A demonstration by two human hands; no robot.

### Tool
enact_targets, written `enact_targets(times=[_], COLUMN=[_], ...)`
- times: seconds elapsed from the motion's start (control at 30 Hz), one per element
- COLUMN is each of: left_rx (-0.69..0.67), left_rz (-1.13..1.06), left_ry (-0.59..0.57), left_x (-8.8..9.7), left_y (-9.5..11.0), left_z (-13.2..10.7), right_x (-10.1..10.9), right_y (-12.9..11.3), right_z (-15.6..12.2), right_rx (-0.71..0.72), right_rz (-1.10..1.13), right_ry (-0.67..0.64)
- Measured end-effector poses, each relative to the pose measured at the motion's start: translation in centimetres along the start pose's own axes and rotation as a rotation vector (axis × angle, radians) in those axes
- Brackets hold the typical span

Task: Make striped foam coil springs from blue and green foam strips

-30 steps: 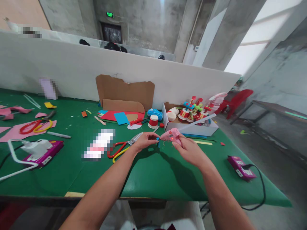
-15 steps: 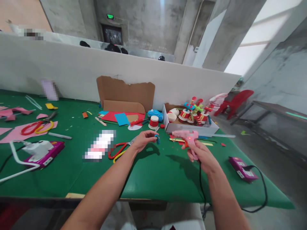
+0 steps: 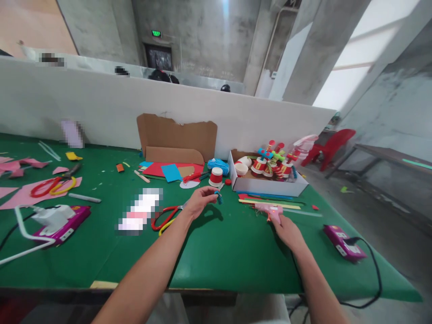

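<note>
Between the fingertips of my left hand [image 3: 200,201] is a small blue coiled paper spring [image 3: 220,198], pinched at its upper end above the green table. My right hand [image 3: 288,230] is closed round the handle of a pink hot glue gun [image 3: 269,209], low at the table top, its nozzle pointing left. A small red light glows on the gun's body. Scissors with red and yellow handles [image 3: 164,218] lie beside my left wrist, partly hidden by it. A red-and-white paper cup [image 3: 216,177] stands upside down beyond my left hand.
Behind the glue gun, a white box [image 3: 270,185] holds several decorated cups. Paper strips [image 3: 276,203] lie before it. Purple power strips [image 3: 344,245] sit at both sides, with cables. Coloured paper [image 3: 172,172] and cardboard [image 3: 175,135] lie at the back; more scissors [image 3: 50,185] at left.
My right hand has lowered the glue gun towards the table, turning its body flatter. My left hand still pinches the blue spring in nearly the same place.
</note>
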State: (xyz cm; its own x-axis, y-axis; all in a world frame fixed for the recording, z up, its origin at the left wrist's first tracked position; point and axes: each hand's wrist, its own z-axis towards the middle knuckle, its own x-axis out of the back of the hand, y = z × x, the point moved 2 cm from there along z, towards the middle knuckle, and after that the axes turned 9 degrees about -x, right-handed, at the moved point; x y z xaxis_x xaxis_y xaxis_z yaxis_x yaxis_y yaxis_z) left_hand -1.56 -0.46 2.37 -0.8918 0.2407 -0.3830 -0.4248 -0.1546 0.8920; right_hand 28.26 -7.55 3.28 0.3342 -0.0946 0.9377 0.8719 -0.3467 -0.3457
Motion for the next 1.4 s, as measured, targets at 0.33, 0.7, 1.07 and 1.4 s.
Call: enact_targets(times=[0.33,0.7,1.07,1.4], left_rx=[-0.067,-0.041,0.065,0.015], left_rz=[0.072,0.113,0.078,0.065], left_ry=[0.098,0.046,0.004,0.009], left_x=[0.3,1.1,0.1,-0.1], left_y=[0.3,0.1,0.1,0.5], left_z=[0.3,0.4,-0.5,-0.5], right_x=[-1.1,-7.7,-7.7,-7.5], right_y=[-12.3,-16.7,-16.9,-16.7], right_z=[-1.5,0.2,-0.5,-0.3], right_rx=[0.119,-0.079,-0.110,-0.173], right_rz=[1.047,1.692,1.673,1.720], right_ry=[-0.346,-1.039,-1.103,-0.995])
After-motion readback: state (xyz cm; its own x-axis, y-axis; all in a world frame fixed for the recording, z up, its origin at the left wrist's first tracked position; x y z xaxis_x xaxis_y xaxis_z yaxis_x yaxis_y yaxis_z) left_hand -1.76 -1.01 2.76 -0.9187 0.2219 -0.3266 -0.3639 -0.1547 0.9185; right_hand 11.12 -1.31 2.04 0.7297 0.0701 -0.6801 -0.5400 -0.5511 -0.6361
